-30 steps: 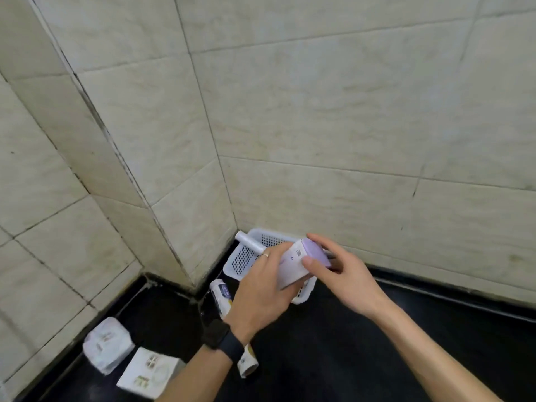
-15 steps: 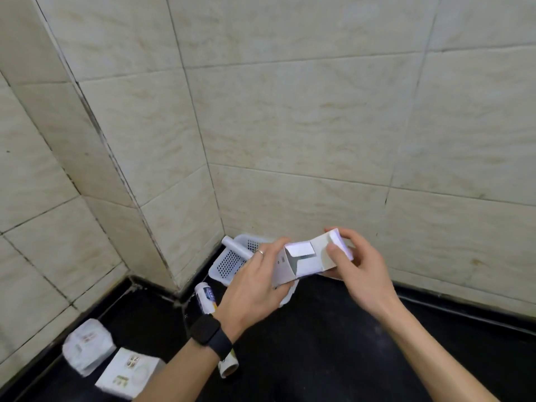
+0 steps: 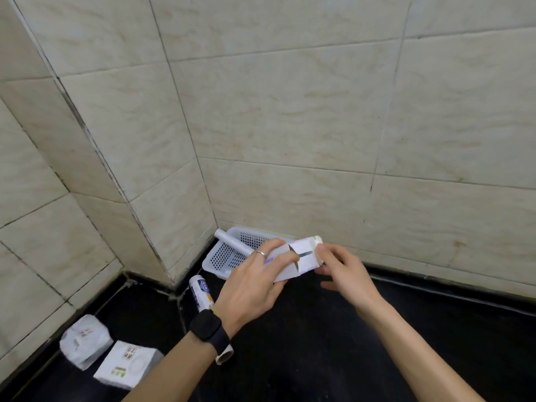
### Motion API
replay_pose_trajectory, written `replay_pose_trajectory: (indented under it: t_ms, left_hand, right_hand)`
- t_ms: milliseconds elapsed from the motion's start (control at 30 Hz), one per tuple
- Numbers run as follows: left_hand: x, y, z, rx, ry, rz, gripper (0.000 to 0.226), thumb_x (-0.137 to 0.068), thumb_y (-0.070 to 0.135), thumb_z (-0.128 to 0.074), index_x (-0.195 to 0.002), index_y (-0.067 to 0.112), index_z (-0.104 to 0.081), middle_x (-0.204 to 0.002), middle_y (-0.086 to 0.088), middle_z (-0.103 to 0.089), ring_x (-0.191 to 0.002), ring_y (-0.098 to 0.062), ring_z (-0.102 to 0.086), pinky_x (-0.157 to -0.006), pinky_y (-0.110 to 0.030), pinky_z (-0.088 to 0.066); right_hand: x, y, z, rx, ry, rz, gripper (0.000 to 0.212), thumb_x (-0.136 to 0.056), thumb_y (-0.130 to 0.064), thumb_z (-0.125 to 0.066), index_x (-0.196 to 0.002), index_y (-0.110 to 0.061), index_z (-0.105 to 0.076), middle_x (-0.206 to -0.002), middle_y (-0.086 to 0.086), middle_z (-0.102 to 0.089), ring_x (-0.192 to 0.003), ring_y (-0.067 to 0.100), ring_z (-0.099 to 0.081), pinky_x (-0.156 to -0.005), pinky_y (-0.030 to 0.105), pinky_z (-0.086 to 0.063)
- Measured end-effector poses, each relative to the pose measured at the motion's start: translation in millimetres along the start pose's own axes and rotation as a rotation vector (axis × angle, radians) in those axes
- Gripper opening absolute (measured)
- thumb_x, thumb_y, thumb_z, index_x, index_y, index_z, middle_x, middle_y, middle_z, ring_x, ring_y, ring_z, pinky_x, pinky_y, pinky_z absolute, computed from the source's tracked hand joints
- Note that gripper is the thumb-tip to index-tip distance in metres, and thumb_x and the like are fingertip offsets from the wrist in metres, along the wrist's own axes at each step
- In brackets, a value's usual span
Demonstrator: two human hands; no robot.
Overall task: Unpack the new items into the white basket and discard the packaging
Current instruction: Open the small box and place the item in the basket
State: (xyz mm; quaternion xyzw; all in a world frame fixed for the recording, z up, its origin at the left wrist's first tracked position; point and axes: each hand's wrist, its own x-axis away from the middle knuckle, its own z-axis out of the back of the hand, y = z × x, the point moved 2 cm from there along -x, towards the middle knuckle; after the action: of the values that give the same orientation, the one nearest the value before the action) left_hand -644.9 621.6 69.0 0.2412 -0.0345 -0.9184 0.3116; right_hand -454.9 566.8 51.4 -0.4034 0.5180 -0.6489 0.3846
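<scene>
**Carton gripped over the basket, right fingers at its end**

The left hand [image 3: 255, 285], with a thin metal ring [image 3: 261, 253] on one finger and a matte black watch [image 3: 207, 326] at the wrist, has its fingers curled round a slim cardboard carton [image 3: 301, 259]. The carton is white with a lilac stripe, and a dark slit shows between its folded panels. The right hand [image 3: 345, 274] meets the carton's far end. Its thumb lies on top and its fingers are tucked beneath, seemingly pinching the end flap, though motion blur softens that edge.

The carton is held in the air over the right end of the white basket [image 3: 220, 256], a perforated plastic tray pushed into the corner. A smooth white tube [image 3: 232, 242] leans across the basket's back rim. Just in front of the basket a cardboard-cored roll [image 3: 201, 291] with a blue printed label lies on the glossy black floor [image 3: 319, 343]. Well to the left are a crumpled soft white packet [image 3: 84, 340] and a flat square white box [image 3: 127, 364]. The walls are veined beige tile [image 3: 290, 111] with dark grout.

A second ago the carton's rounded lilac end was closed under the right fingers. Half a second ago a flap stood lifted, showing grey board inside. Now the panels have turned to show the slit. The left hand's grip is unchanged, and the things on the floor have not moved.
</scene>
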Motion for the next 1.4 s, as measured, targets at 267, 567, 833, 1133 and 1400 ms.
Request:
replay_pose_trajectory:
  t_ms: [267,567,833,1133,1400]
  left_hand:
    - [-0.8,3.0,-5.4,0.002,-0.026,-0.012,0.072,-0.087,0.026,-0.062,-0.144,0.045,-0.022,-0.144,0.008,-0.035,-0.113,-0.019,-0.055,-0.072,-0.034,-0.055]
    - [-5.5,-5.1,-11.0,0.054,-0.017,0.017,0.085,-0.087,0.026,-0.065,-0.154,0.037,-0.013,-0.142,0.008,-0.043,-0.116,-0.014,-0.054,-0.081,-0.033,-0.055]
    - [-15.7,-15.1,-16.2,0.235,0.011,0.228,0.086,-0.083,0.049,-0.070,-0.151,0.036,-0.019,-0.138,0.010,-0.045,-0.116,-0.012,-0.053,-0.089,-0.042,-0.053]
    - [-19.9,-15.2,-22.7,0.510,-0.055,0.323,0.098,-0.068,0.056,-0.082,-0.148,0.037,-0.029,-0.134,0.022,-0.046,-0.126,0.000,-0.047,-0.103,-0.033,-0.048]
    - [-19.3,-21.9,-31.5,0.272,-0.014,0.281,0.087,-0.075,0.042,-0.082,-0.147,0.029,-0.035,-0.130,0.013,-0.050,-0.121,-0.005,-0.049,-0.099,-0.029,-0.048]
  right_hand:
    - [3.7,-3.4,-11.2,-0.313,-0.154,-0.175,0.047,-0.090,-0.048,-0.066,-0.123,-0.016,-0.058,-0.115,0.011,-0.069,-0.087,0.029,-0.076,-0.082,0.041,-0.061]
    - [-1.0,0.0,-10.9,-0.395,-0.163,-0.196,0.042,-0.093,-0.036,-0.066,-0.128,-0.016,-0.052,-0.118,0.010,-0.067,-0.088,0.030,-0.076,-0.079,0.040,-0.060]
    - [-7.2,11.4,-2.8,-0.625,-0.218,-0.193,0.056,-0.086,0.009,-0.064,-0.133,-0.020,-0.054,-0.111,0.016,-0.074,-0.098,0.038,-0.073,-0.080,0.036,-0.062]
    - [-3.7,29.6,-9.9,-0.592,-0.185,-0.063,0.076,-0.087,-0.004,-0.073,-0.144,-0.040,-0.039,-0.114,0.022,-0.072,-0.105,0.036,-0.071,-0.098,0.048,-0.054]
    - [-5.8,48.4,-5.3,-0.288,-0.059,-0.020,0.092,-0.078,-0.023,-0.085,-0.149,-0.043,-0.028,-0.146,0.000,-0.050,-0.118,0.019,-0.064,-0.095,0.036,-0.054]
